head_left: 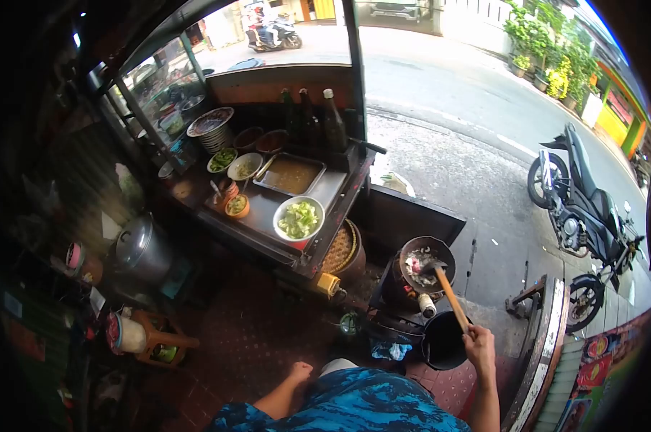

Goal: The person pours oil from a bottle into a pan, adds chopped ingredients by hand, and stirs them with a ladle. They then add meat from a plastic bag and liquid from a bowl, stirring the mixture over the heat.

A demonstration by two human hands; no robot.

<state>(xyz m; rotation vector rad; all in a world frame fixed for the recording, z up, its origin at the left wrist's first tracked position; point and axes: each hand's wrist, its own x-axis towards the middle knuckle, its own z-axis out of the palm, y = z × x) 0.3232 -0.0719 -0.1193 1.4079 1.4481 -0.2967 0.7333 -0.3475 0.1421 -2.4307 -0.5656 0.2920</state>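
My right hand (479, 344) is wrapped round the wooden handle of a spatula (451, 297). Its dark metal blade rests among pale and pinkish pieces of food (420, 263) inside a wok (448, 253). The wok sits over a stove (396, 286), where an orange glow shows below the rim. My left hand (300, 371) is closed in a loose fist beside my body, with nothing visible in it. Just below the wok, nearest my right hand, stands a black bucket (440, 345).
On the cart (268, 229) to the left are a bowl of chopped greens (299, 219), a metal tray of brown liquid (291, 175), stacked plates (211, 122) and several bottles (333, 119). A bench (545, 345) stands at right, near a parked motorcycle (584, 209). A large pot (139, 248) is far left.
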